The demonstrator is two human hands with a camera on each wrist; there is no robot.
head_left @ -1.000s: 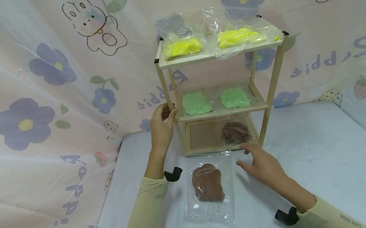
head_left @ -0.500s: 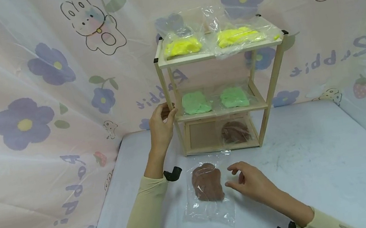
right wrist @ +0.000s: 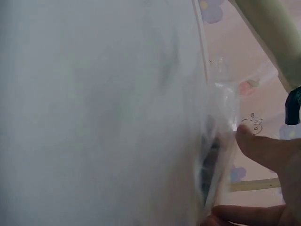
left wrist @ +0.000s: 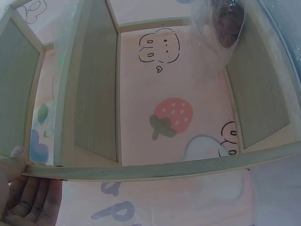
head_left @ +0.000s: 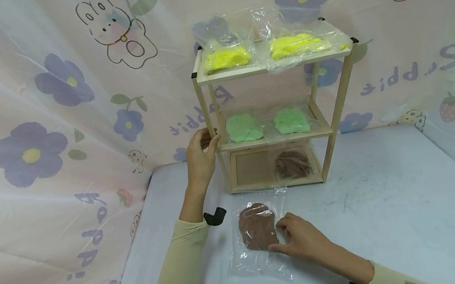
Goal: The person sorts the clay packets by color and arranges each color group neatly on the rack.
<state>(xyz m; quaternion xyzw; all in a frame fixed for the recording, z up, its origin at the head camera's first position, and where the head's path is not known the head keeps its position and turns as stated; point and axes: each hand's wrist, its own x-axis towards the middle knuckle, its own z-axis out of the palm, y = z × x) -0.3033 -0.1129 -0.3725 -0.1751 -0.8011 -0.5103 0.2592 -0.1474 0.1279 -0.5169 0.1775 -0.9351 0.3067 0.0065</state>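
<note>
My left hand (head_left: pixel 200 163) grips the left front post (left wrist: pixel 155 172) of a three-tier wooden shelf rack (head_left: pixel 271 141). In the left wrist view, the thumb and fingers lie on either side of that post. On the table before the rack lies a clear plastic bag (head_left: pixel 258 228) with a flat brown lump like modelling clay. My right hand (head_left: pixel 305 238) is at the bag's right edge, thumb and forefinger spread apart; the right wrist view shows them near the clear plastic (right wrist: pixel 223 106). Whether they press the lump cannot be made out.
Bagged yellow lumps (head_left: pixel 227 58) sit on the top tier and bagged green lumps (head_left: pixel 244 128) on the middle one. Another bagged brown lump (head_left: pixel 292 164) occupies the right of the bottom tier (head_left: pixel 251 170). A patterned curtain (head_left: pixel 78 149) hangs behind the white-covered table (head_left: pixel 394 195).
My right hand has come down and left from beside the bottom tier to the right edge of the bag. The left hand keeps its grip on the post.
</note>
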